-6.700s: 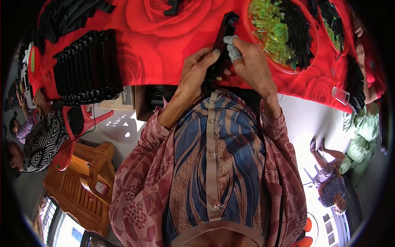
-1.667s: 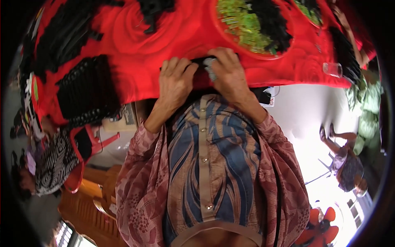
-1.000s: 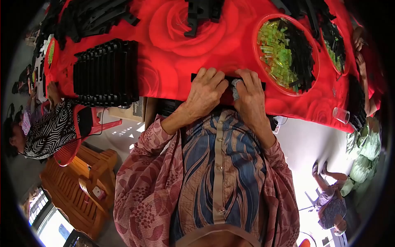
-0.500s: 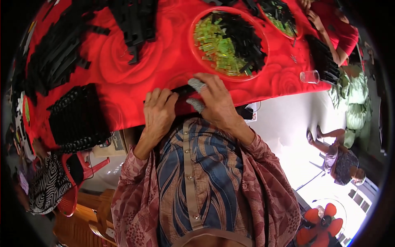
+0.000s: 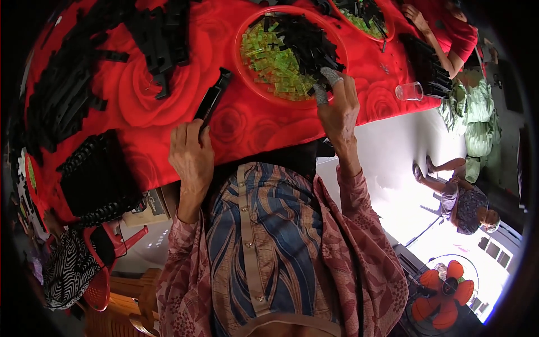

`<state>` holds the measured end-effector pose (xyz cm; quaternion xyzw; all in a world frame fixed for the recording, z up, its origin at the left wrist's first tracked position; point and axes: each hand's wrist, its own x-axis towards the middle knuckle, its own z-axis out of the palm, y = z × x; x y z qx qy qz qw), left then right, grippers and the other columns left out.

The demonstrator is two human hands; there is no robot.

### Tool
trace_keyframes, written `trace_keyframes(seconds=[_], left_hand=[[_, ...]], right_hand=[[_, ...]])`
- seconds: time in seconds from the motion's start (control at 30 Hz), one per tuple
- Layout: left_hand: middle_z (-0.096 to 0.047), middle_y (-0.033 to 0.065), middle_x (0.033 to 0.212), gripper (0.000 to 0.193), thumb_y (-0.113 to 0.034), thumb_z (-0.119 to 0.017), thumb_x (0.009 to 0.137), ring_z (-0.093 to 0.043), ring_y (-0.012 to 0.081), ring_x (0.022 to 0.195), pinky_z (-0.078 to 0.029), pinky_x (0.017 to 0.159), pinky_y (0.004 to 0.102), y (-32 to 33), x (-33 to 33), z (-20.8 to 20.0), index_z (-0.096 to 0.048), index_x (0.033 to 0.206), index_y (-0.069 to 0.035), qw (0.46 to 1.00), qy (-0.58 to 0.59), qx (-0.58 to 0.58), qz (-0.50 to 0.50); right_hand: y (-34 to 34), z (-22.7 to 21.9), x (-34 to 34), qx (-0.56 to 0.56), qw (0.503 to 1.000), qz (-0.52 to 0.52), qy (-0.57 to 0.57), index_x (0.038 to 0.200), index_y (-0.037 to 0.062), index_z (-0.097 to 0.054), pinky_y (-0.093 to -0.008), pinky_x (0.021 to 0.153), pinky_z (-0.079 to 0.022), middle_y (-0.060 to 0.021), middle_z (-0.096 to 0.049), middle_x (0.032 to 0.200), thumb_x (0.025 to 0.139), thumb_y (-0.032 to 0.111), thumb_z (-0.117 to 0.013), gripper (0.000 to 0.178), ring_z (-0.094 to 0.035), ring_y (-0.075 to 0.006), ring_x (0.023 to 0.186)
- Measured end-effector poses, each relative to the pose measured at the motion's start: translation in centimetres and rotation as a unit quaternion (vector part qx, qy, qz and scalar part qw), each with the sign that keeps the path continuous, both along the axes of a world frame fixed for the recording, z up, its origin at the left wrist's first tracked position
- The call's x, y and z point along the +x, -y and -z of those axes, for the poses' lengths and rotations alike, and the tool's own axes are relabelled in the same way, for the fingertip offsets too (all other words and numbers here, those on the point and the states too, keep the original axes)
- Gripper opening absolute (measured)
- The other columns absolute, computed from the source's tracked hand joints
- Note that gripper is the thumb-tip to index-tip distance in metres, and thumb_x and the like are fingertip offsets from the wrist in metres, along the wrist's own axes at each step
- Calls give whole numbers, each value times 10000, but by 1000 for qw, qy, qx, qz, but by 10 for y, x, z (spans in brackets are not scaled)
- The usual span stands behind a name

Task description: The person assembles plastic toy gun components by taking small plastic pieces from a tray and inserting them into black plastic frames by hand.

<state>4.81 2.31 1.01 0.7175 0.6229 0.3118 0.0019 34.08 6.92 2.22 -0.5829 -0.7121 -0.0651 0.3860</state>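
Observation:
My left hand [image 5: 192, 154] is closed round the near end of a long, narrow black plastic piece [image 5: 213, 96], which slants up and away to the right over the red cloth. My right hand [image 5: 340, 109], with grey wraps on the thumb and forefinger, reaches over the near right rim of a round red basin [image 5: 254, 90]. Its fingertips are bent together at the small black strips [image 5: 306, 48] there; whatever lies between them is hidden. Small yellow-green transparent pieces [image 5: 261, 56] fill the basin's left side.
Long black pieces [image 5: 62, 84] lie heaped at the far left, with a neat black stack [image 5: 101, 174] nearer me. A second basin [image 5: 388, 35], a clear glass [image 5: 409, 91] and another black stack [image 5: 426, 64] are at the right, near a co-worker's arm [image 5: 438, 48].
My hands have parted. The left has moved left with the black piece, now pointing away from me; the right has gone from that piece to the basin.

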Motion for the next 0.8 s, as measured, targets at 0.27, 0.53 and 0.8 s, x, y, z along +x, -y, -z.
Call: trace_keyframes(seconds=[0.27, 0.53, 0.8], left_hand=[[-598, 141, 828, 238, 8, -763, 754, -621, 301, 734, -498, 616, 396, 1, 21, 1, -657, 965, -21, 999, 38, -39, -5], [-593, 153, 934, 242, -50, -745, 803, -624, 351, 871, -522, 684, 420, 6, 21, 0, -640, 1019, -19, 993, 45, -109, -7], [-653, 152, 1044, 304, 19, -760, 796, -660, 210, 866, -533, 761, 290, 8, 18, -34, -665, 1084, 23, 946, 308, -62, 78]], right_hand=[[-6, 2, 2, 5, 993, -17, 118, 857, -20, -555, -432, 705, -530, -165, -638, 1030, 623, -113, -587, 254, -602, -347, 864], [2, -6, -4, 35, 982, -33, -182, 1070, -74, -645, -330, 716, -566, -158, -694, 970, 804, -79, -680, 269, -694, -249, 830], [12, -23, -63, -243, 659, -210, -680, 1011, -38, -664, -357, 742, -602, -133, -693, 965, 870, -79, -664, 146, -719, -255, 836]])
